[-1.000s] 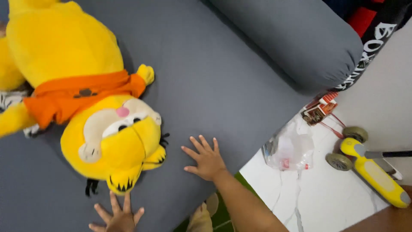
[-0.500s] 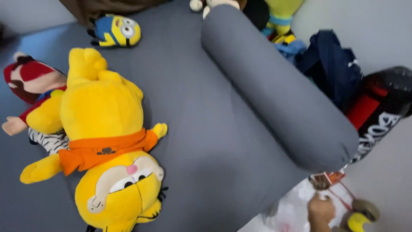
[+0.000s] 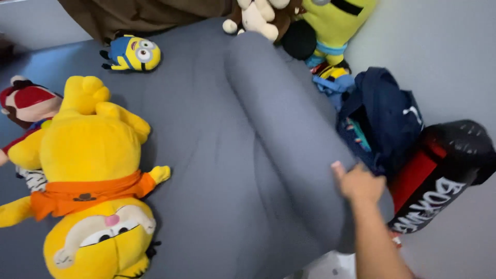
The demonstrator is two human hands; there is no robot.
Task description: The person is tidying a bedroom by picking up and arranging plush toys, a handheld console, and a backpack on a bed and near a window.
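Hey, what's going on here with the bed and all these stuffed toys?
A person's right hand is pressed against the end of a long grey bolster pillow lying on a grey mattress. The left hand is out of view. A big yellow plush cat with an orange scarf lies upside down beside it, untouched. A dark blue bag sits just past the bolster.

Plush cat (image 3: 90, 181) left of bolster (image 3: 279, 139); backpack (image 3: 385, 119) right.

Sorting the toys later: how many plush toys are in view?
5: big yellow cat, red-capped doll behind it, small yellow toy, brown-and-cream toy and green-yellow toy at the top. Others may be hidden.
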